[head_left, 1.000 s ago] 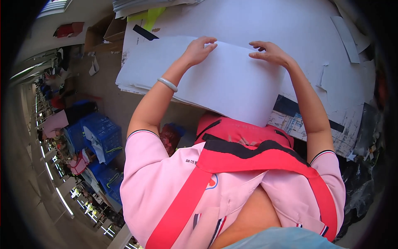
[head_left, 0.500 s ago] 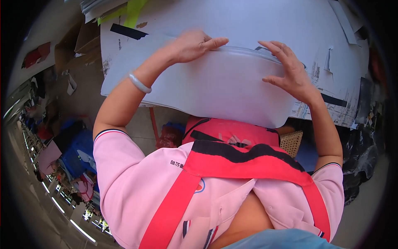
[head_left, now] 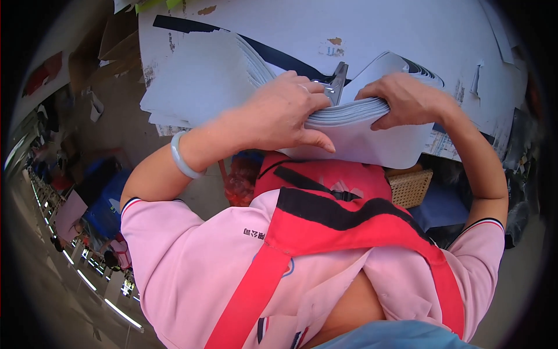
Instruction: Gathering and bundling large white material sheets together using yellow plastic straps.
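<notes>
A thick stack of large white sheets (head_left: 372, 136) lies at the table's near edge, its middle bowed up and its layered edge showing. My left hand (head_left: 289, 113) wraps over that edge left of the middle, thumb in front and fingers behind. Farther right, my right hand (head_left: 407, 100) pinches the same edge between thumb and fingers. A shiny metal spring clip (head_left: 336, 84) stands between the hands, just behind the layered edge. My left fingertips lie close by it; whether they touch it is hidden.
A white-covered worktable (head_left: 383, 26) with scuffs and black tape carries the stack. In front of me are a red bag (head_left: 325, 174) and a woven cane piece (head_left: 410, 188). Dark plastic (head_left: 511, 215) hangs at the right; cardboard (head_left: 119, 41) stands at the far left.
Both hands have closed on the stack's edge; the left came down and nearer. The sheets are now bent up with their layers fanned, and the metal clip has come into plain view.
</notes>
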The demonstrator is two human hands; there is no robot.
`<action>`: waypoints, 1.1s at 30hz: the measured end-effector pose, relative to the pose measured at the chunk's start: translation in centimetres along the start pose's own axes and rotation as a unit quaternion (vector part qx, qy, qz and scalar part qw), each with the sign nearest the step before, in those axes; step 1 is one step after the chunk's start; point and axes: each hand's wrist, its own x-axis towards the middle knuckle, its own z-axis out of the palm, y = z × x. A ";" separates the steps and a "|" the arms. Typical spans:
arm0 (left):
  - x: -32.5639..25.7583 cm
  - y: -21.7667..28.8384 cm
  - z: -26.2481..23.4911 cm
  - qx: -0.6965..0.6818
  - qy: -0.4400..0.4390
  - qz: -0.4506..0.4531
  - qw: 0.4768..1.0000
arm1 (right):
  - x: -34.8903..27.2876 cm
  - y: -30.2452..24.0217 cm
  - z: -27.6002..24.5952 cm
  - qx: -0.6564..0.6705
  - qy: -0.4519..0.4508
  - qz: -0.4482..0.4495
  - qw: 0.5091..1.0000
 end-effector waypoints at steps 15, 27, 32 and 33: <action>3.2 -4.9 -3.6 0.099 -0.248 -0.170 0.949 | -5.2 -0.6 5.3 -0.091 0.170 -0.111 0.975; -6.4 -3.7 -3.3 -0.061 -0.190 -0.282 0.938 | -3.9 5.5 0.4 -0.060 0.098 0.085 0.990; -8.6 1.1 -4.9 -0.045 -0.209 -0.283 0.935 | -9.6 -0.5 2.9 -0.067 0.101 0.034 0.992; -8.9 1.9 -5.4 -0.041 -0.202 -0.284 0.936 | -10.5 -1.0 3.0 -0.073 0.106 0.033 0.991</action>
